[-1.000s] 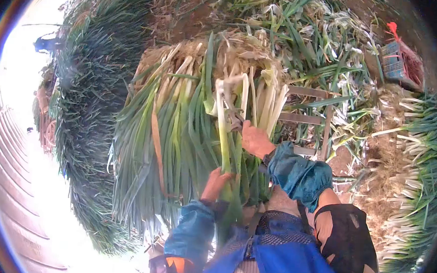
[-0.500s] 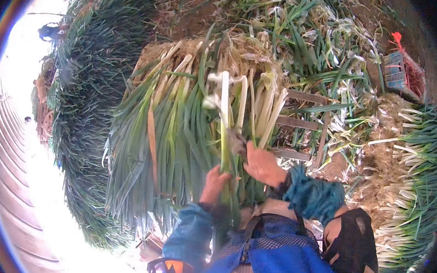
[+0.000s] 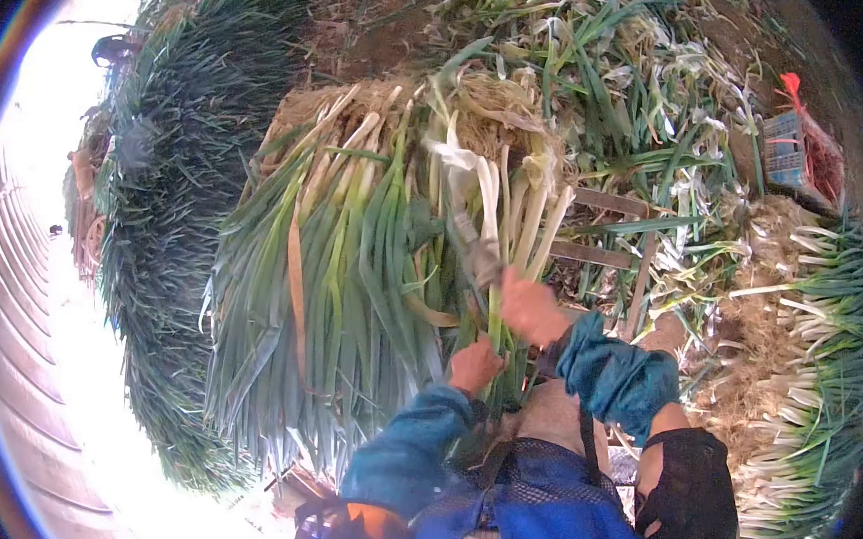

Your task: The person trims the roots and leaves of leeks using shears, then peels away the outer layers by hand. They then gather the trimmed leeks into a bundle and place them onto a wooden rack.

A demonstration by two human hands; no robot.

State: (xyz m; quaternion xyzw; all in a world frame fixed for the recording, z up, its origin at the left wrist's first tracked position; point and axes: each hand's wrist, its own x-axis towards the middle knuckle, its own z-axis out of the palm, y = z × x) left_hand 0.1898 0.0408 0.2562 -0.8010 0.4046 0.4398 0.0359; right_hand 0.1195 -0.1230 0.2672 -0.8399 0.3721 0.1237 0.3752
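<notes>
Above left hand (image 3: 475,364), whose grip clasps it, rises the leek (image 3: 490,209); right hand (image 3: 533,308) unclear.

Bare soil (image 3: 362,28) lies beyond the right grip (image 3: 531,308); a wooden slatted frame (image 3: 601,252) just right of it, a blue crate (image 3: 785,151) farther right; daylight glares on ribbed sheeting (image 3: 16,284) far left

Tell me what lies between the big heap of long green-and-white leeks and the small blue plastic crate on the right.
In the head view, grey wooden slats and loose green trimmings lie between the leek heap and the blue crate.
</notes>
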